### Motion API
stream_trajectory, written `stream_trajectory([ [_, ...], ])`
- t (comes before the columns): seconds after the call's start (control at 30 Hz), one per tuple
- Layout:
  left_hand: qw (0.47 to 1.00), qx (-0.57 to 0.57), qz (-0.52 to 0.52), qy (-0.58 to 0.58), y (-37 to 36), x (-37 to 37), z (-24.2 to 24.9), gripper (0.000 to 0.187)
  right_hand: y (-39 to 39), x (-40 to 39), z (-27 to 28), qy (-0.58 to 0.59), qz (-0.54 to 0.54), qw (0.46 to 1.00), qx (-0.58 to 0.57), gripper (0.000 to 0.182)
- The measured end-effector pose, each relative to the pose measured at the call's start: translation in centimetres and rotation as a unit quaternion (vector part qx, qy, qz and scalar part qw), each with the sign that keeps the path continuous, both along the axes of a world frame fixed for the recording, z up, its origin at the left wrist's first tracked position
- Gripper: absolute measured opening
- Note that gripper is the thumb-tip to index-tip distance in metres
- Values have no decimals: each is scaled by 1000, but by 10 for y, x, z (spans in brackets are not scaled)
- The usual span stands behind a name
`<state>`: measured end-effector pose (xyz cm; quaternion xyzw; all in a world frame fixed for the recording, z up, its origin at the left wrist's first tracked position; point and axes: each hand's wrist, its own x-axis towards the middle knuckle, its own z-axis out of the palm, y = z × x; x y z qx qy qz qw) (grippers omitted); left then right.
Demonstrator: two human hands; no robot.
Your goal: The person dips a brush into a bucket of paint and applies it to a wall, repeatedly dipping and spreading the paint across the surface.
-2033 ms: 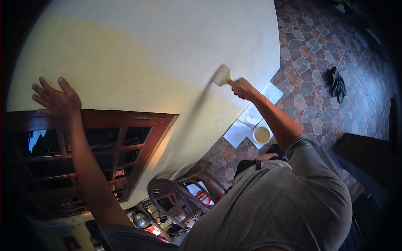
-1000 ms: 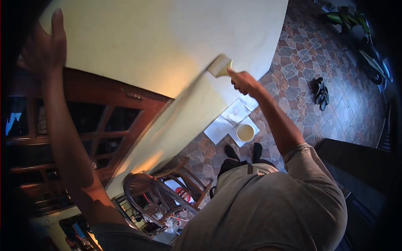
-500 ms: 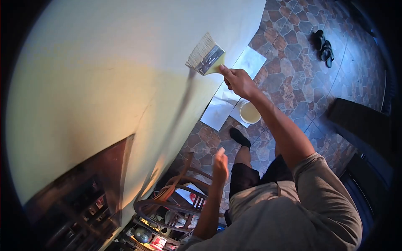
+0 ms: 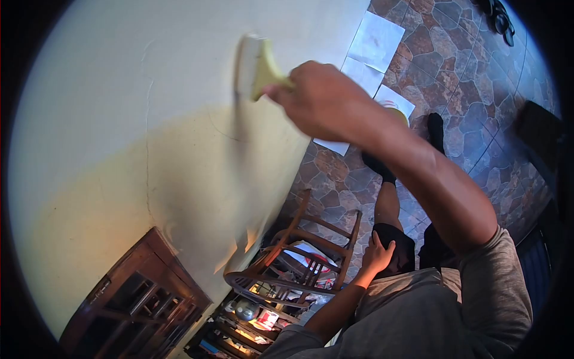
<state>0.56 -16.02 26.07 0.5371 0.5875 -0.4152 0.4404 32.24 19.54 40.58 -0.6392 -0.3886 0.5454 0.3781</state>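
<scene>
A person's right hand (image 4: 323, 99) holds a brush (image 4: 254, 67) up at the pale wall (image 4: 89, 149), fingers wrapped around its handle; blur leaves it unclear whether the bristles touch. The left hand (image 4: 378, 254), raised at the wall two seconds ago, has dropped to the dark shorts (image 4: 402, 254), thumb and fingers parted, nothing seen in its grip, apparently leaving the brushwork to the right alone. On the floor (image 4: 472, 113), a bucket (image 4: 399, 112) stands on white paper (image 4: 375, 43), partly behind the right forearm (image 4: 406, 143); its pale contents, visible half a second ago, cannot be made out now.
</scene>
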Motion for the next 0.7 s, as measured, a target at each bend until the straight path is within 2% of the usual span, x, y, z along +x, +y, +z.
stream_trajectory([
  [0.03,1000,1,-7,1,-1,-3,-2,96,-4,5,26,13,10,1000,10,42],
  [0.13,1000,-3,-13,-2,-9,-16,-13,95,-14,13,67,52,37,998,2,44],
  [0.17,999,2,-37,-35,-6,-19,-17,94,-18,18,76,75,60,995,7,45],
  [0.23,996,8,-63,-68,-4,-26,-23,93,-22,17,77,80,58,994,49,44],
  [0.3,971,-2,-140,-193,21,-10,-2,90,-22,27,82,119,134,979,99,47],
  [0.33,978,-15,-90,-187,27,-4,-1,90,-18,25,77,102,126,984,79,53],
  [0.37,993,8,-67,-96,-14,-39,-37,91,-14,22,62,107,122,983,81,53],
  [0.43,995,30,-84,-37,30,19,13,95,-1,16,13,26,35,997,68,61],
  [0.47,996,29,-83,-34,26,17,9,95,5,14,-13,30,34,998,35,63],
  [0.53,1000,0,4,-2,12,6,-5,91,12,14,-62,21,28,999,-7,67],
  [0.57,1000,0,4,3,7,-1,-6,91,11,14,-83,10,23,1000,-18,68],
  [0.63,991,110,38,-67,-1,-10,-6,64,7,17,-124,-31,26,997,-63,67],
  [0.67,991,109,40,-62,0,-15,-3,64,5,16,-155,-52,31,994,-87,68],
  [0.7,990,110,32,-88,5,-20,2,49,1,13,-186,-74,37,990,-111,69],
])
